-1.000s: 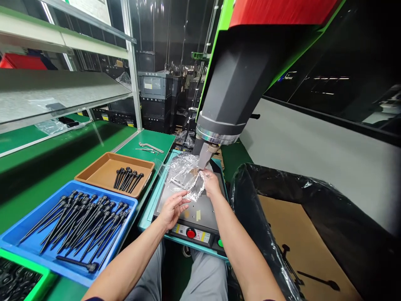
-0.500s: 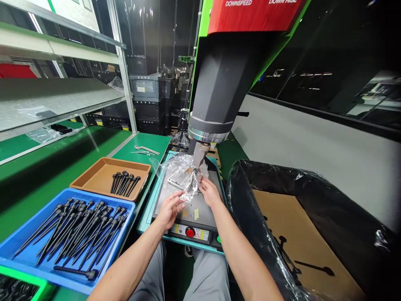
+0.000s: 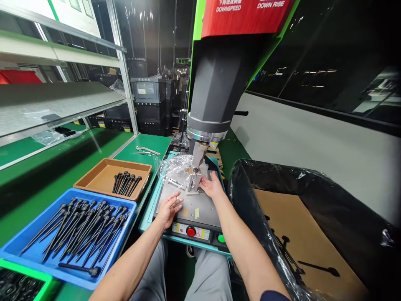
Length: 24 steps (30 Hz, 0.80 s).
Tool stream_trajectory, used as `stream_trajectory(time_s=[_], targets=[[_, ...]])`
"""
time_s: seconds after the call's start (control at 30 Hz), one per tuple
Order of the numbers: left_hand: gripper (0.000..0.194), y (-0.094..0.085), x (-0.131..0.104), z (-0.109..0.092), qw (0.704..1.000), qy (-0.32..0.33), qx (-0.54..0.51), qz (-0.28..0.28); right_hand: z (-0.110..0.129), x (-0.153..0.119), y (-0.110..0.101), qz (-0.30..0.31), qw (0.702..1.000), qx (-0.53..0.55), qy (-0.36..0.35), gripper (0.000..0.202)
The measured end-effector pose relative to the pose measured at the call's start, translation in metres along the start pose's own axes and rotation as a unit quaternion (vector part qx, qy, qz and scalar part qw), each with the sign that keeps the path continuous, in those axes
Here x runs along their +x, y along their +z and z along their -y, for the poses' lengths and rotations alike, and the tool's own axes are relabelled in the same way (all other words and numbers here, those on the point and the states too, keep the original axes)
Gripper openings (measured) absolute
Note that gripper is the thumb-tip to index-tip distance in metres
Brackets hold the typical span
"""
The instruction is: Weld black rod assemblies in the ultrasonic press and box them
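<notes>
Under the horn of a large press [image 3: 198, 154], a black part [image 3: 196, 170] stands in a metal fixture [image 3: 193, 191]. Clear plastic film [image 3: 177, 166] is bunched behind and to the left of the fixture. My right hand [image 3: 212, 185] is beside the fixture's right side, fingers apart, with nothing visibly held. Over the front left of the machine's base plate, my left hand [image 3: 170, 207] is open, its fingers spread and holding nothing.
At the left are a blue tray [image 3: 14, 246] of long black parts, a brown tray [image 3: 94, 177] with several more, and metal tools [image 3: 147, 150]. A black-lined box [image 3: 278, 200] stands right. Red [image 3: 190, 231] and green [image 3: 221, 238] buttons are at the machine's front.
The film has left my fingers and now lies behind and left of the fixture, leaving the black part uncovered. Both hands have opened, and my left hand is clear of the film.
</notes>
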<state>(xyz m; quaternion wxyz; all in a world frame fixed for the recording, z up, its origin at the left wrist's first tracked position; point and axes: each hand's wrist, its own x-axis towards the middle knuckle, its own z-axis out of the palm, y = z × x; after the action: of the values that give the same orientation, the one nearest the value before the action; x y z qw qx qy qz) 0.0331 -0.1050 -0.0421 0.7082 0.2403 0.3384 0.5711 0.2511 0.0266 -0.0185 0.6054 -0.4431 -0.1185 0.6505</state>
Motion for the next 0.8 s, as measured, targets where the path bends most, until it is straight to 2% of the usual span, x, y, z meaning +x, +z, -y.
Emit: stream_trajectory(time_s=[0.13, 0.27, 0.4, 0.53, 0.8], targets=[[0.041, -0.003, 0.006, 0.002, 1.000, -0.002, 0.021, -0.012, 0.026, 0.028, 0.026, -0.009, 0.998, 0.029, -0.053, 0.010], [0.043, -0.005, 0.013, 0.002, 0.999, -0.003, 0.039, -0.023, 0.041, 0.044, 0.034, -0.002, 0.992, 0.044, -0.120, 0.009], [0.045, -0.006, 0.016, -0.001, 0.999, 0.000, 0.041, -0.027, 0.029, 0.052, 0.025, -0.022, 0.994, 0.022, -0.101, 0.012], [0.042, -0.006, 0.015, -0.002, 0.999, 0.014, 0.038, -0.009, 0.014, 0.057, 0.015, -0.034, 0.996, 0.015, -0.084, 0.010], [0.042, -0.002, 0.015, 0.000, 0.998, 0.040, 0.046, 0.005, 0.008, 0.057, 0.006, -0.044, 0.998, -0.030, -0.037, 0.003]])
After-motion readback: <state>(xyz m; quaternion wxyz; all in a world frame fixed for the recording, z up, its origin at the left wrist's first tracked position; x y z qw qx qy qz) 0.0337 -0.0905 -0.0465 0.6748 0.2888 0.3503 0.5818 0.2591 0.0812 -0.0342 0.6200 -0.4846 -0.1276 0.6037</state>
